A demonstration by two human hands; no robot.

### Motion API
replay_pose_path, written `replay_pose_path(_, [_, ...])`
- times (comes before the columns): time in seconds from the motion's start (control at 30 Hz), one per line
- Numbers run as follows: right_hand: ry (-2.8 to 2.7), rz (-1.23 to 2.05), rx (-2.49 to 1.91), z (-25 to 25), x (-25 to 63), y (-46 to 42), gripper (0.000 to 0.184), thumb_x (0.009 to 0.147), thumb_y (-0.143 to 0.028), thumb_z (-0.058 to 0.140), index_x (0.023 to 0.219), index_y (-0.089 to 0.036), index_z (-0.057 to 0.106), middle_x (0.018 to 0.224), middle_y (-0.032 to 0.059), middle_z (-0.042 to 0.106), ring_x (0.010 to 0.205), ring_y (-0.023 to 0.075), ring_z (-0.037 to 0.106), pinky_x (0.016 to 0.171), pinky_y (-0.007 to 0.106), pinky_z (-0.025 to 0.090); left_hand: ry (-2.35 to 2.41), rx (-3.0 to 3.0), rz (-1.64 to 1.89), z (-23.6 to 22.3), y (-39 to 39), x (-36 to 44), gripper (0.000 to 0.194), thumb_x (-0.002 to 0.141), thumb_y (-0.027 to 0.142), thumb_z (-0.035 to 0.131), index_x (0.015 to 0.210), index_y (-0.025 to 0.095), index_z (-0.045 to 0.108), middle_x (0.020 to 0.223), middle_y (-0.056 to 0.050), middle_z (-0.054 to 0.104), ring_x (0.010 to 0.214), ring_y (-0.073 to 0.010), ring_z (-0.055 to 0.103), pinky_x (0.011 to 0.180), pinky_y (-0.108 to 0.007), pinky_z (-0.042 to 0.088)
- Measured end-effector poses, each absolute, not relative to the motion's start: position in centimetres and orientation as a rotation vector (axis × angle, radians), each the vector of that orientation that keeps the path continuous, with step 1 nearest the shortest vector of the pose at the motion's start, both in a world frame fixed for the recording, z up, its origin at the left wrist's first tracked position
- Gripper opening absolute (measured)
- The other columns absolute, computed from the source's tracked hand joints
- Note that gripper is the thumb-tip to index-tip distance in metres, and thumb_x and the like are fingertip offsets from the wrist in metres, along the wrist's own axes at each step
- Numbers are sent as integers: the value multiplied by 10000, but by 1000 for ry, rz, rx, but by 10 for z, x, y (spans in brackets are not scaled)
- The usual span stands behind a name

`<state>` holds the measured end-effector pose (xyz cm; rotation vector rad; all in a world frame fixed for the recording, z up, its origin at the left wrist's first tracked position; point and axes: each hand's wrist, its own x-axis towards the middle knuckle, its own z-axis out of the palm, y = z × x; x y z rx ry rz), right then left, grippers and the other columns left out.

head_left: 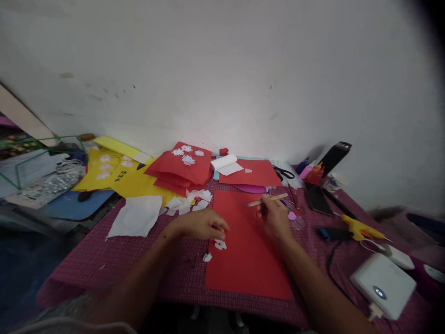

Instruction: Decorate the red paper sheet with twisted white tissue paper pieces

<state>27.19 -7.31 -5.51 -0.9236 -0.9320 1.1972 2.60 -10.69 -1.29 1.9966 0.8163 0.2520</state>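
My right hand (274, 219) grips a paintbrush (280, 196) with a pale wooden handle, held over the upper part of a red paper sheet (246, 264). The brush tip points left, above the sheet. Near the sheet's left edge, my left hand (203, 224) has its fingers curled together, slightly blurred. Just below its fingertips lies a small white paper flower (220, 244) on the red sheet. Another small white paper scrap (207, 257) rests at the sheet's left edge. Whatever the left fingers pinch, if anything, is hidden.
Torn white paper (189, 202) lies behind my left hand, beside a white sheet (135, 216). Red cards with white flowers (187, 160) and yellow paper (134, 181) sit farther back. At right are a yellow glue gun (361, 228), a phone (318, 198) and a white box (384, 284).
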Motion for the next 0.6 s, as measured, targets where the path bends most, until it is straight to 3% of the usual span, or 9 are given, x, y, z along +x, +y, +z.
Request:
replay_pose_path(0.1, [-946, 1212, -944, -55, 271, -74, 256, 797, -381, 697, 680, -177, 596, 548, -24, 586, 411, 91, 498, 394, 210, 366, 1066, 2040, 547, -2, -101, 8, 297, 864, 305, 528, 1073, 186, 702, 973, -35, 734, 839, -161, 660, 716, -222, 473])
replay_pose_path(0.23, [-970, 1230, -978, -55, 268, -76, 277, 776, -417, 713, 687, -184, 593, 548, -24, 590, 414, 96, 498, 397, 217, 360, 1547, 1960, 903, -7, -85, -8, 306, 875, 315, 486, 1064, 181, 686, 905, -37, 733, 777, -162, 652, 681, -241, 469])
replay_pose_path(0.47, [-1041, 1218, -1029, -52, 266, -79, 289, 777, -438, 707, 685, -186, 599, 571, -14, 597, 433, 108, 506, 412, 231, 364, 1876, 2298, 409, -29, -74, -14, 213, 843, 244, 499, 901, 193, 698, 948, -77, 718, 906, -214, 635, 768, -287, 438])
replay_pose_path(0.6, [-1078, 1229, -1015, -54, 267, -79, 277, 796, -438, 695, 702, -190, 614, 578, -7, 592, 443, 114, 505, 421, 237, 368, 1854, 2343, 276, -37, -75, -10, 219, 780, 250, 572, 963, 207, 686, 1033, -85, 692, 948, -229, 624, 769, -288, 438])
